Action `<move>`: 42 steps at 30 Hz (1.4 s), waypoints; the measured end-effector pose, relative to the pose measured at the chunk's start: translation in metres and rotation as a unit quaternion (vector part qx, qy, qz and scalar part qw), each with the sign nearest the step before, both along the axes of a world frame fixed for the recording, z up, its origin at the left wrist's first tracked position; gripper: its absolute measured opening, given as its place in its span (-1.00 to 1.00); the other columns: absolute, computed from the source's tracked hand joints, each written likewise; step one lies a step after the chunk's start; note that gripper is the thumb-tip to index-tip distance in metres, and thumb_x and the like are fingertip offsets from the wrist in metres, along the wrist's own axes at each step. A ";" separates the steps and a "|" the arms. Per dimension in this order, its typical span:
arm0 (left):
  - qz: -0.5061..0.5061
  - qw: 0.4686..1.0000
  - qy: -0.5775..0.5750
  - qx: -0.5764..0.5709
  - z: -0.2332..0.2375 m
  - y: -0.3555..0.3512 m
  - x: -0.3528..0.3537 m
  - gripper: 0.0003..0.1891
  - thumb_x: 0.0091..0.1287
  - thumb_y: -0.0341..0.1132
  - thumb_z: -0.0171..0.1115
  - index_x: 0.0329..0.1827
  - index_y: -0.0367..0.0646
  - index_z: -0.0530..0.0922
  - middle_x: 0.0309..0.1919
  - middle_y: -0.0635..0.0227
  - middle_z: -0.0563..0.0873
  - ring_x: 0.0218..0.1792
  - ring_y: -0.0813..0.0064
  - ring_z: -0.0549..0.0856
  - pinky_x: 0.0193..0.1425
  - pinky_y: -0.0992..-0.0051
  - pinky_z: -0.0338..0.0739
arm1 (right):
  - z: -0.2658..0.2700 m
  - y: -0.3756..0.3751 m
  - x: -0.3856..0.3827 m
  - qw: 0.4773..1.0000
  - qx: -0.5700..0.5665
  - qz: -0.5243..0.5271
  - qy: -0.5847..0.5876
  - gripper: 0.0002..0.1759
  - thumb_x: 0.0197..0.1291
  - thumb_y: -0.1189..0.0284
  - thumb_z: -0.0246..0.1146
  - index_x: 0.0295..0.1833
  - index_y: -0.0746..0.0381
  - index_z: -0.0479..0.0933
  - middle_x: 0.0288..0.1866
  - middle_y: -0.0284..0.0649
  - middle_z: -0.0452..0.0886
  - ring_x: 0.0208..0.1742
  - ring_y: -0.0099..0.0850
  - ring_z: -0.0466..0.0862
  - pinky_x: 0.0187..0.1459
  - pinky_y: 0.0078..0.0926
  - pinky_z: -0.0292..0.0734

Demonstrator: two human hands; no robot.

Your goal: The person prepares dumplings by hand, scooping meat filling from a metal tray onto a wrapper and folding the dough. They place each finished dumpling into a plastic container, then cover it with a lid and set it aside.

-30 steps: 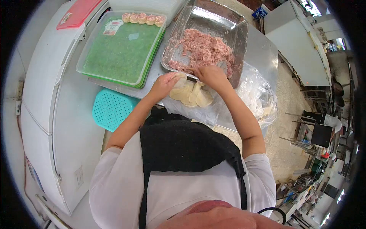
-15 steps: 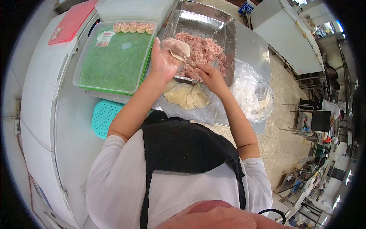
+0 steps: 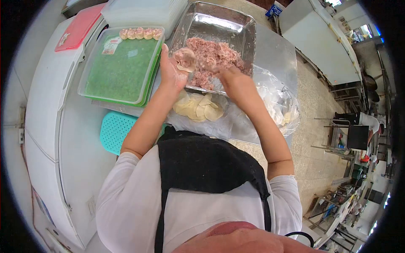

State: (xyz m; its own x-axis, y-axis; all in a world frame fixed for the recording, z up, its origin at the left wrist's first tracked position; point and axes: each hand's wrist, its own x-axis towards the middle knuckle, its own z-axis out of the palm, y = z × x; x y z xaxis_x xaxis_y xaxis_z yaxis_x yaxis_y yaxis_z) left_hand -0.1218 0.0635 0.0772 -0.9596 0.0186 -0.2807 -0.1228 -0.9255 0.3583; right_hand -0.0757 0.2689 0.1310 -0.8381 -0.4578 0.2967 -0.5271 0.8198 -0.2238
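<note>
My left hand (image 3: 175, 71) holds a round dough wrapper (image 3: 184, 60) with pinkish meat spread over it. To its right, my right hand (image 3: 236, 84) is closed at the near edge of the metal tray (image 3: 211, 19), around a thin tool that is mostly hidden and blurred. Ground meat (image 3: 215, 52) lies in that tray. Flat, pale wrappers (image 3: 198, 106) overlap on plastic just below the tray. Left of my left hand, a row of several filled dumplings (image 3: 140, 33) sits along the far edge of a green-bottomed container (image 3: 120, 69).
Clear plastic bags (image 3: 274, 99) lie right of the tray. A turquoise perforated basket (image 3: 117, 131) is at lower left, a red lid (image 3: 80, 28) at upper left. Stacked clear containers (image 3: 141, 14) stand behind. Another person (image 3: 368, 121) is at far right.
The meat now covers more of the wrapper in my left hand. My right hand has turned and pulled the tool away from the wrapper, over the tray. The view has shifted slightly.
</note>
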 end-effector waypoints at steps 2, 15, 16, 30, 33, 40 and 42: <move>0.004 1.000 0.011 -0.002 0.005 0.006 0.003 -0.26 0.35 0.32 -0.04 0.03 -0.35 0.45 -0.21 0.14 0.62 -0.07 0.24 0.60 0.16 0.23 0.47 | -0.016 0.009 -0.008 1.000 -0.001 0.025 -0.013 -0.78 0.29 0.34 0.12 -0.07 0.22 0.56 -0.34 -0.09 0.60 -0.33 -0.08 0.66 -0.33 -0.15 0.58; -0.074 0.989 0.127 -0.002 -0.001 0.009 -0.005 -0.44 0.34 0.05 0.16 0.12 -0.31 0.43 -0.11 0.13 0.59 -0.12 0.28 0.64 0.05 0.19 0.57 | 0.003 0.052 -0.020 0.960 -0.219 0.132 -0.115 -0.68 0.38 0.29 0.09 0.02 0.30 0.54 -0.31 0.02 0.62 -0.25 -0.04 0.64 -0.18 -0.23 0.52; -0.018 0.991 0.050 -0.126 0.026 0.020 0.007 -0.47 0.32 -0.08 0.23 0.20 -0.28 0.40 -0.03 0.11 0.57 -0.04 0.28 0.63 0.13 0.21 0.56 | 0.007 0.062 -0.023 0.960 -0.220 0.134 -0.113 -0.68 0.38 0.29 0.09 0.02 0.30 0.54 -0.31 0.02 0.62 -0.25 -0.04 0.64 -0.18 -0.23 0.52; -0.244 0.520 0.394 -0.718 0.074 0.028 0.014 -0.50 0.08 -0.29 0.47 0.12 -0.19 0.57 0.04 0.24 0.67 0.09 0.39 0.62 0.21 0.39 0.45 | 0.008 0.096 -0.022 0.941 -0.187 0.161 -0.230 -0.71 0.37 0.34 0.15 0.04 0.31 0.57 -0.16 -0.01 0.67 -0.20 -0.21 0.64 -0.08 -0.42 0.50; -0.151 0.504 0.368 -0.767 0.061 0.032 0.025 -0.55 0.06 -0.17 0.49 -0.03 -0.20 0.62 -0.07 0.22 0.71 -0.01 0.33 0.67 0.16 0.39 0.49 | 0.016 0.111 -0.025 0.962 -0.167 0.143 -0.164 -0.72 0.35 0.36 0.17 0.04 0.31 0.57 -0.14 0.01 0.66 -0.16 -0.13 0.65 -0.07 -0.38 0.51; -0.152 0.437 0.377 -0.802 0.062 0.022 0.014 -0.45 0.02 -0.13 0.53 0.02 -0.27 0.59 -0.05 0.14 0.70 0.07 0.21 0.63 0.20 0.26 0.44 | -0.002 0.095 -0.021 0.959 -0.190 0.154 -0.143 -0.71 0.31 0.34 0.21 0.02 0.29 0.59 -0.14 -0.02 0.66 -0.15 -0.09 0.65 -0.10 -0.31 0.52; -0.153 0.462 0.345 -0.802 0.065 0.018 0.016 -0.43 0.02 -0.11 0.53 0.02 -0.28 0.58 -0.03 0.13 0.69 0.05 0.19 0.63 0.20 0.26 0.45 | 0.014 0.093 -0.019 0.974 -0.143 0.130 -0.118 -0.73 0.30 0.34 0.22 0.04 0.23 0.60 -0.17 -0.02 0.65 -0.18 -0.08 0.64 -0.13 -0.27 0.53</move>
State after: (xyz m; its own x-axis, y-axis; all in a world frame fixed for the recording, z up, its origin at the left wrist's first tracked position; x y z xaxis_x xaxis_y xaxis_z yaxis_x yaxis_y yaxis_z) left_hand -0.1060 0.0810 0.1419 -0.8521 0.4823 0.2032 0.4967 0.6229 0.6044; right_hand -0.0950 0.3615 0.1451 -0.7650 -0.5904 0.2572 -0.6150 0.5513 -0.5637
